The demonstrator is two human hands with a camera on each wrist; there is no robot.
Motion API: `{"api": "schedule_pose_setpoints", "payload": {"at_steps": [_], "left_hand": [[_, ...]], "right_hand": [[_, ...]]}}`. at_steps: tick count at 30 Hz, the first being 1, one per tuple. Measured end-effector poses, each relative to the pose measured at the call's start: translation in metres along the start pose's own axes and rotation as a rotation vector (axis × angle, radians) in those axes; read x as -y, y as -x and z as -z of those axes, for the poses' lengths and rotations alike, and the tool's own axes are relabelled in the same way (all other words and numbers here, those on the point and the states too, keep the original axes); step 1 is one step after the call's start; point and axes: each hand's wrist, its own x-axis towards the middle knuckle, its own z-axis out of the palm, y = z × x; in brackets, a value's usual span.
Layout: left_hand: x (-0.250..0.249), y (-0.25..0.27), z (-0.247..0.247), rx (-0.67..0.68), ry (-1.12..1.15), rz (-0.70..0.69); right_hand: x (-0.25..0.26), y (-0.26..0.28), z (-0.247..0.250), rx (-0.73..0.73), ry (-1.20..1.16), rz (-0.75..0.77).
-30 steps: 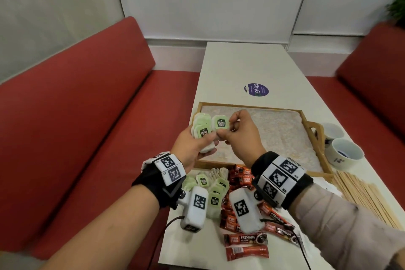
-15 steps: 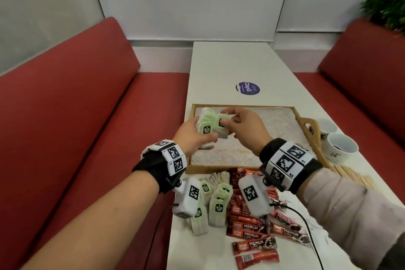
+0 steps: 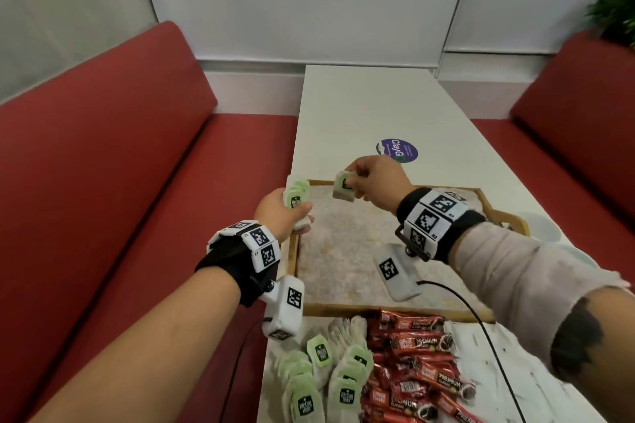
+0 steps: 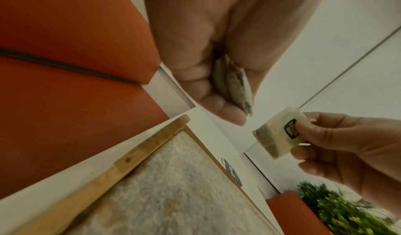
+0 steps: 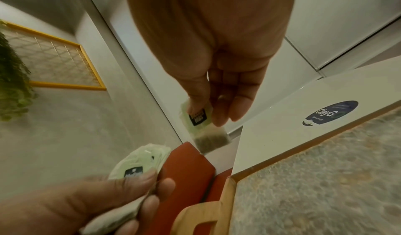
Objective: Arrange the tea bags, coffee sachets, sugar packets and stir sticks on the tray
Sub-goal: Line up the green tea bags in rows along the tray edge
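The tray (image 3: 385,311) sits mid-frame on the white bench (image 3: 360,106) in the head view, its speckled floor bare, its left rim at the bench's left edge. Beyond the far rim the bench lies open up to a sticker (image 3: 398,150). The left hand (image 3: 280,213), over the tray's upper-left corner, has its grip curled round a stack (image 3: 296,197) of tea bags. The right hand (image 3: 376,184), above the far rim, pinches one tea bag (image 3: 343,187) between thumb and fingers. Loose bags (image 3: 323,371) and red sachets (image 3: 415,361) lie at lower centre, touching the near rim.
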Motion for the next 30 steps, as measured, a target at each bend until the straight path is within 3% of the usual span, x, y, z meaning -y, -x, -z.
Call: {"api": "schedule_pose_setpoints", "payload": {"at_steps": [6, 14, 30], "left_hand": [[0.025, -0.032, 0.006, -0.122, -0.150, 0.013], [0.019, -0.055, -0.003, -0.073, 0.005, 0.012], [0.032, -0.063, -0.005, -0.096, 0.180, 0.039]], "right_hand": [[-0.018, -0.062, -0.037, 0.049, 0.130, -0.026], [-0.027, -0.112, -0.081, 0.140, 0.146, -0.079], [-0.044, -0.142, -0.101, 0.065, 0.264, -0.203]]}}
